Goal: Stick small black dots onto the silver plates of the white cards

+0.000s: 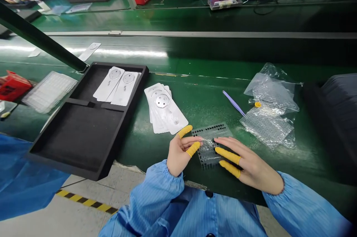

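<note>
A clear sheet [209, 131] with rows of small black round pieces lies on the green bench in front of me. My left hand [181, 151], with yellow finger covers on thumb and index finger, is at the sheet's left side, its fingers apart and fingertips near the middle. From the right, my right hand [248, 162] reaches over the sheet with yellow covers on two fingers; its fingers are spread and touch or hover over the black pieces. Crinkled clear film shows between the hands. Just behind my left hand is a fanned stack of white cards [164, 108] with round drawings.
A black tray [83, 133] holding white cards [124, 88] stands at the left. Purple tweezers [233, 103] and clear bags [270, 99] with a yellow piece [257, 104] lie at the right, beside a black box [320, 125]. Other people work across the bench.
</note>
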A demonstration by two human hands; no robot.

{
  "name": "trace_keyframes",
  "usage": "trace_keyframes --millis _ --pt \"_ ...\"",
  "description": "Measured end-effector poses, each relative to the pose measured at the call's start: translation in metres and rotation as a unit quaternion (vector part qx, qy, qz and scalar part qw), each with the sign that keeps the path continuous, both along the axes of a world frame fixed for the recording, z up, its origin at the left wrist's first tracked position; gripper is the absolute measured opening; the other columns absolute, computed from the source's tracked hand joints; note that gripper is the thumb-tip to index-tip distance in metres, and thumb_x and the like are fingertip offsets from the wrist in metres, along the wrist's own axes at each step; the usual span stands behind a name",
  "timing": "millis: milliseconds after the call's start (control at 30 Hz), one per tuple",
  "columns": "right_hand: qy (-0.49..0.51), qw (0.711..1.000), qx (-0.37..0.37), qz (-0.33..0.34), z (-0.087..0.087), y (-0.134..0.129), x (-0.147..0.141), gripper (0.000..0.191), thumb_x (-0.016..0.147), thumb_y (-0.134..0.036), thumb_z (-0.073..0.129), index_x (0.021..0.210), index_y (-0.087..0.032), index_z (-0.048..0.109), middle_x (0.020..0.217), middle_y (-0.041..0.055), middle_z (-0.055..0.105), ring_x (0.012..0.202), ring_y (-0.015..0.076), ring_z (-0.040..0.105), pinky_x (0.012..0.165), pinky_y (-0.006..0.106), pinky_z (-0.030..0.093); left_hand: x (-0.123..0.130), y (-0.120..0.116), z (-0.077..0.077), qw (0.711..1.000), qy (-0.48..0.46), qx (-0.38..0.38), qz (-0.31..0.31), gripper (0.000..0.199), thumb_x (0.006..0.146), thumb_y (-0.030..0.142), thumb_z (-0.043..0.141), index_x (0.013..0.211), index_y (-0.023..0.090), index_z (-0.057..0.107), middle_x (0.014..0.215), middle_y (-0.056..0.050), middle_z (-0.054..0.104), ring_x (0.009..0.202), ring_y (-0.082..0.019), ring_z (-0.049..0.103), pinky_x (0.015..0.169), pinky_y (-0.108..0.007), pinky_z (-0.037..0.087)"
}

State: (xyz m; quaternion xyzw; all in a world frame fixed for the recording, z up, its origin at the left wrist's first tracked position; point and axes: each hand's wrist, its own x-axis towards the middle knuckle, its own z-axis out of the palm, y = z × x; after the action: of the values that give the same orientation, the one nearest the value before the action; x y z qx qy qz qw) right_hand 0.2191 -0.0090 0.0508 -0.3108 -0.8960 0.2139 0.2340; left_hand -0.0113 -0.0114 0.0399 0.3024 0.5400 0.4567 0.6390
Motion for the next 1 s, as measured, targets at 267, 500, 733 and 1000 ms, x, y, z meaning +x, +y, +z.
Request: trace_keyframes --millis 267,500,733,1000 --pt "0.105 0.99 0.014 -0.089 0.005 0.012 -0.045 0.022 0.088 -0.013 0.053 0.109 -0.019 0.06 0.103 0.0084 0.064 0.094 0.0175 0.062 0.08 0.033 0.056 0.013 -0.008 0.004 1.0 -0.005 -0.009 -0.026 0.047 0.059 0.036 0.085 0.092 0.008 0.065 0.092 -0.015 0.075 0.086 -0.025 0.072 0.081 -0.032 0.059" --pt "0.086 0.99 0.08 -0.081 -0.016 0.01 -0.049 0.027 0.088 -0.007 0.043 0.111 -0.013 0.056 0.11 0.0148 0.06 0.104 0.0216 0.06 0.087 0.034 0.055 0.023 -0.015 -0.002 0.998 0.004 0.056 -0.014 0.041 0.071 0.037 0.077 0.099 0.009 0.069 0.098 -0.015 0.074 0.091 -0.026 0.07 0.085 -0.035 0.057" --pt "0.095 0.979 0.14 -0.111 -0.045 0.011 -0.046 0.026 0.093 -0.021 0.041 0.115 -0.012 0.05 0.113 0.0156 0.059 0.101 0.0209 0.063 0.085 0.028 0.054 0.031 -0.018 -0.018 0.992 0.077 0.094 0.032 0.036 0.075 0.035 0.071 0.098 0.007 0.074 0.098 -0.018 0.073 0.088 -0.03 0.07 0.081 -0.039 0.058" --pt "0.087 0.972 0.179 -0.128 -0.056 0.01 -0.048 0.032 0.091 -0.023 0.044 0.121 -0.014 0.048 0.111 0.0148 0.061 0.092 0.0228 0.067 0.08 0.031 0.057 0.035 -0.021 -0.025 0.993 0.075 0.078 0.049 0.03 0.075 0.033 0.071 0.097 0.012 0.075 0.099 -0.014 0.073 0.09 -0.028 0.07 0.082 -0.037 0.057"
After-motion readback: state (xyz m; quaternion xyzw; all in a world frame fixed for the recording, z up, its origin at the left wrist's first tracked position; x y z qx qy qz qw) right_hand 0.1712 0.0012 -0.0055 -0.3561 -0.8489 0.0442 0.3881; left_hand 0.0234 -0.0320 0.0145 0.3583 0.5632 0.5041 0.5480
